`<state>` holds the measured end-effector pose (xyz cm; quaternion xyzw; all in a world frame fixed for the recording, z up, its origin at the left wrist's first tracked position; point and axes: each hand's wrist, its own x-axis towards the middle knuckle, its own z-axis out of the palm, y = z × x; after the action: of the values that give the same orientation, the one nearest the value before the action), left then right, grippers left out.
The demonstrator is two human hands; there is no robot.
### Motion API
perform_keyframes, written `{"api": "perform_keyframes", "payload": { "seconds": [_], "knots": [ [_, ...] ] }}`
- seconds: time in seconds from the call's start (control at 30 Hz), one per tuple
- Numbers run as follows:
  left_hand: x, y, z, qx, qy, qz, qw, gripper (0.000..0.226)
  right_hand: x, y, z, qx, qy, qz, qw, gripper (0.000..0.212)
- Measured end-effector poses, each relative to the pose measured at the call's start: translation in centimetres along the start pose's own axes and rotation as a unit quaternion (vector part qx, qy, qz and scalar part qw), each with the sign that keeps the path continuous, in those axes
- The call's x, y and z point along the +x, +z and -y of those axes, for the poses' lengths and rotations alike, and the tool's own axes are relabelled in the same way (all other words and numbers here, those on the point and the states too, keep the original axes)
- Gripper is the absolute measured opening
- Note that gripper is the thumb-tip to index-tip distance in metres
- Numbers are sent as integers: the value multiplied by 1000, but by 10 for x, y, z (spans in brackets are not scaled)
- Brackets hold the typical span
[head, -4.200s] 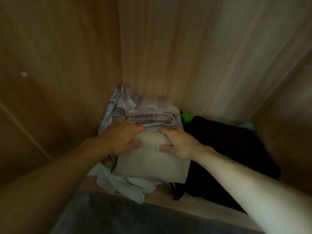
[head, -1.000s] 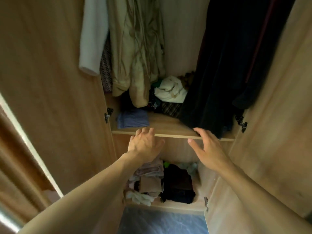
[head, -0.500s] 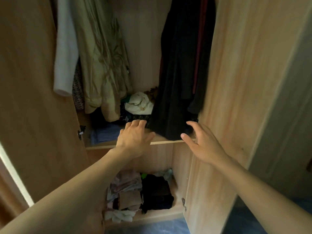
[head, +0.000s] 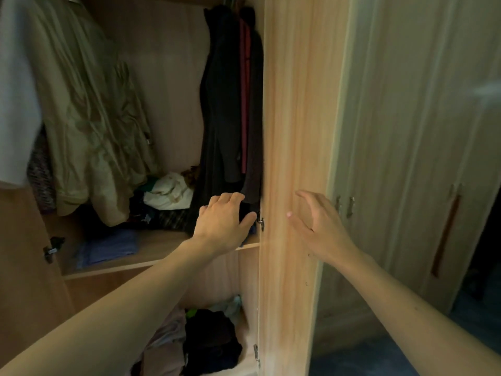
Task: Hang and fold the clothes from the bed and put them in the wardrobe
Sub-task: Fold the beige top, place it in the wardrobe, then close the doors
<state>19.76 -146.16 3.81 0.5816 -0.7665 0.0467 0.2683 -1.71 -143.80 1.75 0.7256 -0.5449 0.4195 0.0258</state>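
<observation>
The wardrobe stands open before me, its right door (head: 292,131) edge-on in the middle of the view. My left hand (head: 222,221) hovers with fingers spread at the lower hem of the dark hanging clothes (head: 230,109), holding nothing. My right hand (head: 317,226) is open, palm toward the door's outer face, close to it. A beige jacket (head: 92,126) and a white garment (head: 16,90) hang at the left. Folded clothes (head: 168,346) and a black pile (head: 211,340) lie on the bottom shelf.
The middle shelf (head: 160,248) carries a blue folded item (head: 108,248), a cream bundle (head: 169,194) and dark patterned clothes. The left door (head: 21,267) stands open with a hinge showing. Shut wardrobe doors (head: 406,158) with handles stand at the right.
My view has swung right and risen from the bottom shelf. Both hands left the folded pile and moved right; the right hand now lies outside the right door.
</observation>
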Motion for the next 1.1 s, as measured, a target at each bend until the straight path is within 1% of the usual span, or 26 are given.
{"api": "perform_keyframes", "payload": {
  "seconds": [0.17, 0.27, 0.33, 0.43, 0.5, 0.57, 0.67, 0.73, 0.87, 1.0, 1.1],
  "knots": [
    [10, 18, -40, 7, 8, 13, 1000, 57, 11, -26, -32, 8, 1, -65, 998, 49],
    [17, 21, -50, 12, 10, -2, 1000, 56, 24, -33, -44, -10, 8, -63, 998, 53],
    [22, 22, -51, 14, 10, -8, 1000, 56, 32, -33, -49, -10, 22, -38, 999, 63],
    [29, 24, -48, 27, 8, -9, 1000, 56, 40, -27, -54, 14, 29, 0, 999, 83],
    [33, 25, -45, 28, -2, -5, 1000, 56, 44, -21, -55, 42, 19, -3, 999, 94],
    [37, 28, -42, 29, -8, -3, 1000, 56, 48, -17, -55, 69, 20, -26, 997, 98],
    [40, 33, -40, 34, -13, -1, 999, 55, 51, -11, -52, 32, 18, -46, 998, 95],
    [41, 39, -40, 37, -14, 2, 999, 55, 51, -7, -47, 22, 1, -56, 998, 90],
    [40, 48, -38, 32, -20, 8, 999, 56, 47, 4, -33, 67, -39, -60, 995, 83],
    [36, 49, -27, 27, -16, 8, 999, 56, 54, 22, -24, 86, -69, -50, 993, 88],
    [31, 48, -10, 27, -10, 12, 1000, 57, 59, 39, -13, 126, -81, -39, 988, 90]
  ]
}}
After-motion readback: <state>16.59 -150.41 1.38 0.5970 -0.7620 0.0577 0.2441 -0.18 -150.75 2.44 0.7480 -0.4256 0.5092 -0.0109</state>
